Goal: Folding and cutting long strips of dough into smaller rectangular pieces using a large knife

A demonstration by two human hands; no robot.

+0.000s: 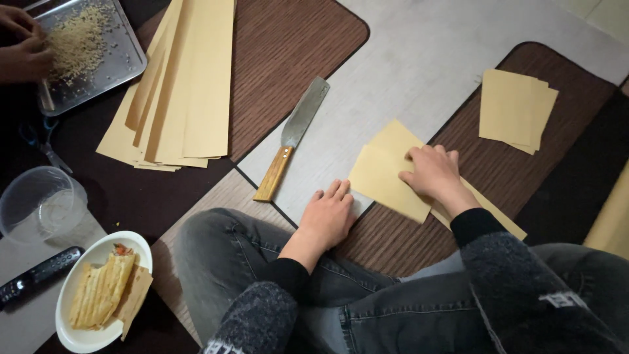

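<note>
The dough sheet (386,172) was partly covered by the right hand (434,174). A metal tray (124,56), another person's hands (23,46) and long dough strips (190,78) were cut off by the frame's edges.

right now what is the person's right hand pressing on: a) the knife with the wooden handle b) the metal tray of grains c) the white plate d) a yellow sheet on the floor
d: the right hand lies flat on a yellow sheet, while the knife lies untouched further left and the left hand rests on the floor beside the sheet.
</note>
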